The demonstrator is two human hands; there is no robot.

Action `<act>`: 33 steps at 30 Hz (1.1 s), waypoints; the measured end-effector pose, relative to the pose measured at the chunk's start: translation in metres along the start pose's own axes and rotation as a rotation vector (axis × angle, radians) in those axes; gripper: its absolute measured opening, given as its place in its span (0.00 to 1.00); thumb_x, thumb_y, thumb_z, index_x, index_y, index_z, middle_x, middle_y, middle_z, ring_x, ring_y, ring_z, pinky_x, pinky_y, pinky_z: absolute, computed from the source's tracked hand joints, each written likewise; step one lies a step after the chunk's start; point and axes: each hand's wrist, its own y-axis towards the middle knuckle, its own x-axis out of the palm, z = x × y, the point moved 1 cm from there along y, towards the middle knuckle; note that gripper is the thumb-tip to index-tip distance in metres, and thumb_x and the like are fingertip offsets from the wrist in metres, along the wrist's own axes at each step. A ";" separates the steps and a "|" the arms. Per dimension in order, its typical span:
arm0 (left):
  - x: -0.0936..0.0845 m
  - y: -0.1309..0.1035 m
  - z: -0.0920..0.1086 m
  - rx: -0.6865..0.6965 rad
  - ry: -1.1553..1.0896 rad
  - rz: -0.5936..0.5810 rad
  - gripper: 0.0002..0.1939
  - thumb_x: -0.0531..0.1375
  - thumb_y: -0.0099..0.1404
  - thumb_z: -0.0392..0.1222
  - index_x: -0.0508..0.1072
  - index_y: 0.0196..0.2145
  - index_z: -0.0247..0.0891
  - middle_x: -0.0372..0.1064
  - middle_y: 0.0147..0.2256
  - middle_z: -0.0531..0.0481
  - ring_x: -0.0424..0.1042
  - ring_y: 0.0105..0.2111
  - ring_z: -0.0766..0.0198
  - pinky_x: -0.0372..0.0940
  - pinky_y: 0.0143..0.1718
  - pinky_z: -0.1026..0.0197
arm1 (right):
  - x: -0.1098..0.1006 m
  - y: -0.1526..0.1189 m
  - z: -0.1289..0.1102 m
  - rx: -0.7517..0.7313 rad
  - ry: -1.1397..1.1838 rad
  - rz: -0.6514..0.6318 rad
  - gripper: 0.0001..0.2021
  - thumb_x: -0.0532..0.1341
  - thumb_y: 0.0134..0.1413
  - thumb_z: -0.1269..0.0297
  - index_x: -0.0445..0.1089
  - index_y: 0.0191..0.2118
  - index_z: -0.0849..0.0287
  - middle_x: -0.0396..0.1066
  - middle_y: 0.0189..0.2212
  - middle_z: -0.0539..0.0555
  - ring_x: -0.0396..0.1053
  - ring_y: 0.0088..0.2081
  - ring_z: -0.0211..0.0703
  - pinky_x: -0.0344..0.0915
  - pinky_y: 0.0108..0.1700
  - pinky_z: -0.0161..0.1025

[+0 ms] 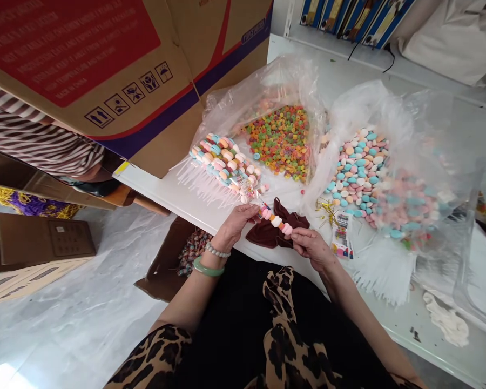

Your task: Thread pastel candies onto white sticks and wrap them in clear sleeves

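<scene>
A short string of pink, white and orange candies is stretched between my two hands above the table's front edge. My left hand pinches its upper left end, where a small printed wrapper shows. The lower right end is between the fingertips of my right hand. Beneath the string lies a dark brown cloth. Just beyond my left hand is a pile of strung candies with white sticks or ties pointing toward the edge. Printed labels and gold ties lie beyond my right hand.
Clear bags hold small ring candies and pastel candies. White strips lie at the right. A large carton stands at the left, beside a person's striped sleeve. An open box sits below the table edge.
</scene>
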 end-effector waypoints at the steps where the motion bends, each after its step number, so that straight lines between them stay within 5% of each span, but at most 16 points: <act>1: 0.000 0.000 -0.001 -0.006 -0.001 0.005 0.17 0.70 0.50 0.53 0.79 0.27 0.34 0.73 0.26 0.47 0.67 0.24 0.66 0.60 0.32 0.61 | 0.002 0.000 0.001 -0.006 0.010 0.015 0.19 0.67 0.39 0.52 0.75 0.32 0.65 0.55 0.11 0.45 0.47 0.16 0.30 0.34 0.21 0.33; 12: 0.014 -0.003 -0.010 -0.061 -0.286 0.057 0.18 0.71 0.50 0.51 0.76 0.31 0.34 0.74 0.28 0.48 0.70 0.25 0.66 0.62 0.30 0.61 | 0.015 -0.002 0.009 -0.036 0.084 0.061 0.19 0.67 0.40 0.53 0.76 0.33 0.65 0.58 0.11 0.45 0.47 0.16 0.29 0.35 0.20 0.32; 19: 0.013 -0.005 -0.010 0.061 -0.268 0.046 0.17 0.69 0.54 0.53 0.76 0.31 0.36 0.73 0.28 0.51 0.71 0.28 0.68 0.63 0.33 0.63 | 0.014 0.001 0.011 0.006 0.144 -0.033 0.18 0.68 0.42 0.53 0.75 0.34 0.65 0.58 0.11 0.44 0.43 0.14 0.27 0.33 0.18 0.31; 33: 0.013 -0.006 -0.003 0.091 -0.235 0.080 0.19 0.71 0.50 0.54 0.75 0.29 0.36 0.72 0.28 0.51 0.68 0.28 0.68 0.62 0.33 0.63 | 0.017 0.001 0.001 0.068 0.220 -0.153 0.15 0.67 0.44 0.55 0.73 0.33 0.64 0.57 0.11 0.42 0.41 0.12 0.25 0.32 0.17 0.31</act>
